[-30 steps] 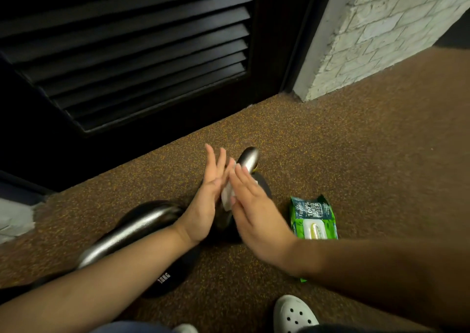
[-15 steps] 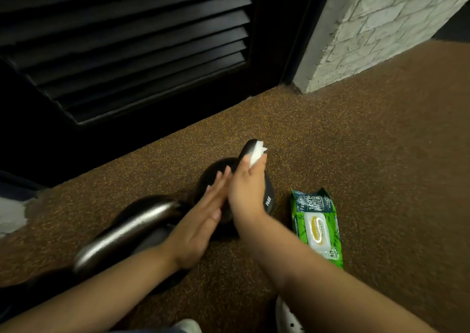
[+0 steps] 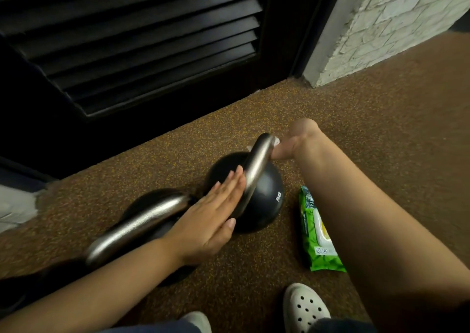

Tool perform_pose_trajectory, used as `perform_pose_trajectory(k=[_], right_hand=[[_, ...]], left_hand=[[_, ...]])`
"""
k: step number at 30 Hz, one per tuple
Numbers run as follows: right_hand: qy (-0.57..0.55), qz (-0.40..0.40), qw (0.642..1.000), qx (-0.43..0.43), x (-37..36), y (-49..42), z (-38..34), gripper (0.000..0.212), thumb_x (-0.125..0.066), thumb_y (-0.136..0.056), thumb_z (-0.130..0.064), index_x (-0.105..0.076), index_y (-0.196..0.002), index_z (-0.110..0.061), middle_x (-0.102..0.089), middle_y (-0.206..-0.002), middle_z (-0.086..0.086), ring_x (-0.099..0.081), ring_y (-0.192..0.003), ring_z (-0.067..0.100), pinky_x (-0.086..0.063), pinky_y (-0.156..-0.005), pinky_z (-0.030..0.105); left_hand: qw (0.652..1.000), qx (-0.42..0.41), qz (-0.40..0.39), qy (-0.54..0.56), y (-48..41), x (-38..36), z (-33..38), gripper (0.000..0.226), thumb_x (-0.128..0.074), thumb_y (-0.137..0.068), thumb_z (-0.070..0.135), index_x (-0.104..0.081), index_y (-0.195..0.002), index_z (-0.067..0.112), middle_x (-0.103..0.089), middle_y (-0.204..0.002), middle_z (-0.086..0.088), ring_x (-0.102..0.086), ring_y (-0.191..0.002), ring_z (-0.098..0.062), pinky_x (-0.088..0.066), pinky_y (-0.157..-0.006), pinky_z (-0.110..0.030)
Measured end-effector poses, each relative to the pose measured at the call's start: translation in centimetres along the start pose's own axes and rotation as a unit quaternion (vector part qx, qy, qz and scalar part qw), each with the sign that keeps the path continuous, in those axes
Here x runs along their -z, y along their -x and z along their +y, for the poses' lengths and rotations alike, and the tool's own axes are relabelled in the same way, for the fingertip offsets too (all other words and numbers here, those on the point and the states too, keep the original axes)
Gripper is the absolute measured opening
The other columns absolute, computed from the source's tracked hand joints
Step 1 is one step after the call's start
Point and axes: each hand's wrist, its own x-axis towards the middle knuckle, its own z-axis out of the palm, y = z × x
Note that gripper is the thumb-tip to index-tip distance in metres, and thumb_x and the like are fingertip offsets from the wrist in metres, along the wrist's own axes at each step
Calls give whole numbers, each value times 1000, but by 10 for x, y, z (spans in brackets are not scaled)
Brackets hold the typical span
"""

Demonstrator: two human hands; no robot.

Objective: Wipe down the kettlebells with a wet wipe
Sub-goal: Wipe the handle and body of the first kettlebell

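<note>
Two kettlebells stand on the speckled floor (image 3: 356, 134) before a black louvred door (image 3: 142, 42). My left hand (image 3: 211, 215) lies flat, fingers straight and together, against the left side of the far kettlebell (image 3: 267, 197) handle (image 3: 255, 169). My right hand (image 3: 297, 141) is at the top of that handle, holding a white wipe (image 3: 276, 141) to the metal. Only scraps of the wipe show, and my fingers are hidden behind the handle. The near kettlebell (image 3: 142, 223) sits under my left forearm, just beside the far one. A green wipes pack (image 3: 315, 231) lies flat right of the far kettlebell, partly under my right forearm. White clog (image 3: 305, 307) at bottom edge. White brick wall (image 3: 396, 19) upper right.
</note>
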Motion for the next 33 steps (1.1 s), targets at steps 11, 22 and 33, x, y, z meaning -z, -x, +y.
perform_pose_trajectory(k=[11,22,33], right_hand=[[276,38,855,437,23,14,137,51,-28,-101,-32,-10,-149,-25,-14,-156,-8,-11,-142,1,-10,-118,27],[321,-49,804,498,82,-7,234,61,-26,-95,-52,0,-147,-31,-6,-156,-15,-8,-143,0,-13,-112,11],[274,-8,739,616,50,-20,195,54,-21,-98,-47,2,-147,-39,2,-159,-5,-7,-146,18,-12,-117,26]], left_hand=[[974,17,59,220,3,-1,4,70,-16,-98,52,-6,-149,6,2,-160,4,-1,-147,-15,-5,-118,-22],[974,24,76,214,-15,4,3,66,-12,-98,47,-15,-148,4,-10,-160,0,-7,-147,-16,-7,-119,-28],[955,66,43,285,-12,0,1,60,-15,-96,-1,-13,-150,25,-8,-159,13,-7,-146,-8,-11,-116,-19]])
